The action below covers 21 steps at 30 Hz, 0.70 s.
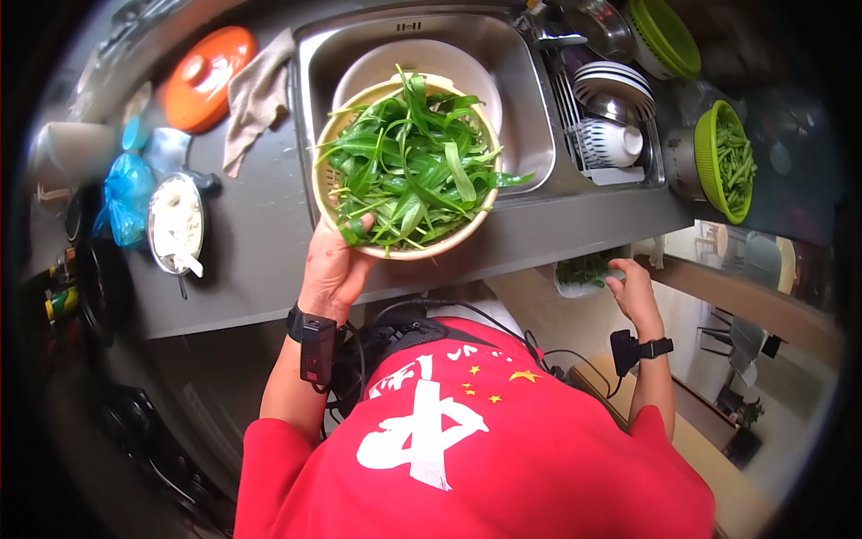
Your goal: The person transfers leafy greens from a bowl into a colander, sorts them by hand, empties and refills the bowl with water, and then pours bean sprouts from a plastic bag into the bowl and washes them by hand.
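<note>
My left hand (336, 268) grips the near left rim of a cream colander (440, 248), its thumb over the edge. The colander is heaped with long green leaves (413, 171) and hangs over the front of the sink, above a white basin (476, 67). Off to the right, below the counter's edge, my right hand (634, 289) has its fingers apart with nothing between them. Just left of it sits a clear container (584, 289) with more greens inside.
An orange lid (208, 79), a cloth (256, 101), a blue bag (127, 199) and a dish of white food (176, 223) stand on the left. Right of the sink (534, 117) are a rack with bowls (615, 144) and a green basket of beans (734, 171).
</note>
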Available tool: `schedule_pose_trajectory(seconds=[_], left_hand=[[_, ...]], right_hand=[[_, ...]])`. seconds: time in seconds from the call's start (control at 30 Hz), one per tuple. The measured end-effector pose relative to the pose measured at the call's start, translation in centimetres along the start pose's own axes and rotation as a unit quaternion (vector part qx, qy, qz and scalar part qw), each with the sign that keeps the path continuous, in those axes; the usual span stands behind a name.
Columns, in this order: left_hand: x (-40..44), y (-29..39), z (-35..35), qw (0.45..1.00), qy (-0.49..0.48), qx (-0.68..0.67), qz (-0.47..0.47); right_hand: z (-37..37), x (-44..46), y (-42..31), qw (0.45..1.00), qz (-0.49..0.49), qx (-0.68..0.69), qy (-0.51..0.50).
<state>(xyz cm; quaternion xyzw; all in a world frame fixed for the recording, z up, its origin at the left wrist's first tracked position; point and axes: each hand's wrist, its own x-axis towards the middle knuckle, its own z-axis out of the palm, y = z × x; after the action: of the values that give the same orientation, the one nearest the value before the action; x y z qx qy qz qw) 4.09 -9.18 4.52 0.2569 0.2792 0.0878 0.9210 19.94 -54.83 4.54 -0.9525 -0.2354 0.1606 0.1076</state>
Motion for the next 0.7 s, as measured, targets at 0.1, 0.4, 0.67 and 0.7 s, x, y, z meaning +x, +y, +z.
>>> schedule_pose_trajectory(seconds=[0.1, 0.4, 0.67, 0.7], left_hand=[[-0.3, -0.1, -0.3, 1.000, 0.019, 0.002, 0.014], [-2.1, 1.8, -2.4, 0.981, 0.150, 0.000, 0.122], [-4.4, 3.0, -3.2, 0.972, 0.170, -0.030, 0.159], [-4.7, 2.9, -3.4, 0.970, 0.180, -0.037, 0.158]], right_hand=[[-3.1, 3.1, -6.9, 0.976, 0.068, 0.198, -0.055], [1.3, 20.4, -15.8, 0.859, 0.057, 0.497, -0.111], [10.2, 34.0, -13.4, 0.944, 0.160, 0.272, -0.099], [10.1, 34.6, -13.6, 0.965, 0.147, 0.210, -0.058]])
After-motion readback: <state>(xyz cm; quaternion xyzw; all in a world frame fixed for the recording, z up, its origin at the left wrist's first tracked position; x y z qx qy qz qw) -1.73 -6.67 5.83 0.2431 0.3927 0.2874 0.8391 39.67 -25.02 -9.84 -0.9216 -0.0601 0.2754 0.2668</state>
